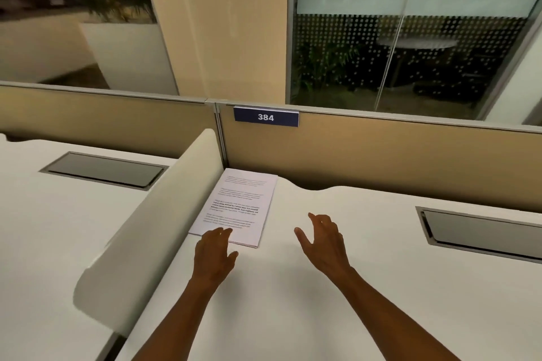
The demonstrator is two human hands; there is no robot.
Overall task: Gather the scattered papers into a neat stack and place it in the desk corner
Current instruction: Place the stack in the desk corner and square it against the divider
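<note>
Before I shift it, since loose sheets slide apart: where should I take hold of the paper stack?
Probably the near right corner of the paper stack, coming from the right. It lies flat on the desk, its left edge beside the divider and its far end near the back panel, so those sides are cramped. The left hand rests its fingertips on the near edge; the right hand is open, off the paper.

A squared stack of white printed papers (238,208) lies on the white counter (337,287), tucked into its far left corner beside a curved cream divider (152,214). The left hand (215,255) rests fingertips on the stack's near edge. The right hand (324,243) hovers spread and empty just beside it.
</note>
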